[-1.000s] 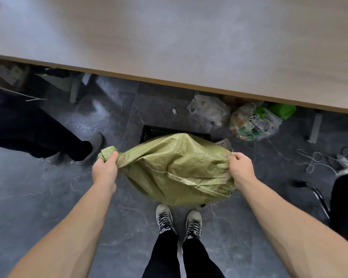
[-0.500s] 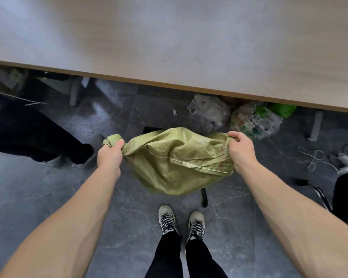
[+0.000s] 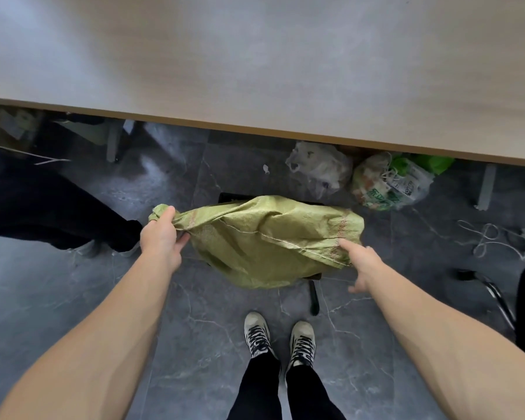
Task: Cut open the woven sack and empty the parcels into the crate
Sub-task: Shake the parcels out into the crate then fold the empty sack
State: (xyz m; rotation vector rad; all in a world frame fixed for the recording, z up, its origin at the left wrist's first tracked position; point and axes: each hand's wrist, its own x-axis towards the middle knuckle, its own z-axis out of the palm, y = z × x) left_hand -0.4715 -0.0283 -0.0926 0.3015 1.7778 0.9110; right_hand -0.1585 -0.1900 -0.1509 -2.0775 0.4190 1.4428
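A crumpled green woven sack (image 3: 264, 244) hangs over a black crate (image 3: 228, 197), hiding nearly all of it; only a strip of the far rim shows. My left hand (image 3: 161, 237) grips the sack's bunched left corner. My right hand (image 3: 361, 262) is spread with straight fingers, its forefinger touching the sack's stitched right edge. No parcels are visible.
A wide pale tabletop (image 3: 285, 65) fills the upper half. Two plastic bags (image 3: 319, 168) (image 3: 391, 186) lie under its edge. Another person's dark legs (image 3: 43, 213) stand at left. A black tool (image 3: 314, 298) lies on the floor by my shoes (image 3: 279, 334). Cords (image 3: 491, 237) trail at right.
My right hand has let go of the sack's right corner and opened beside it. The sack has sagged lower on that side. My left hand keeps its hold.
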